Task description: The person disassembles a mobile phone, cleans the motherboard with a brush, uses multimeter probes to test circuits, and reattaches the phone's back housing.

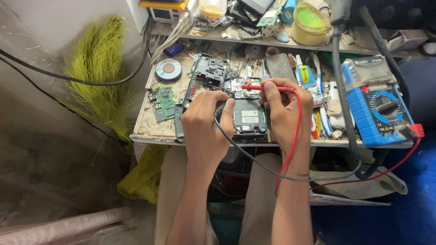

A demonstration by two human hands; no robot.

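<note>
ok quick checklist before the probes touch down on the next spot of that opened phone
1. Black probe gripped in the left hand: ok.
2. Red probe gripped in the right hand: ok.
3. Both leads run to the blue multimeter; the red plug sits at its lower right corner: ok.
4. Dial setting of the meter: cannot tell, too small.
5. Opened phone lies flat on the bench under both tips: ok.
6. Bench around the phone free of loose parts: not ok; a green circuit board and a black frame crowd it.
</note>
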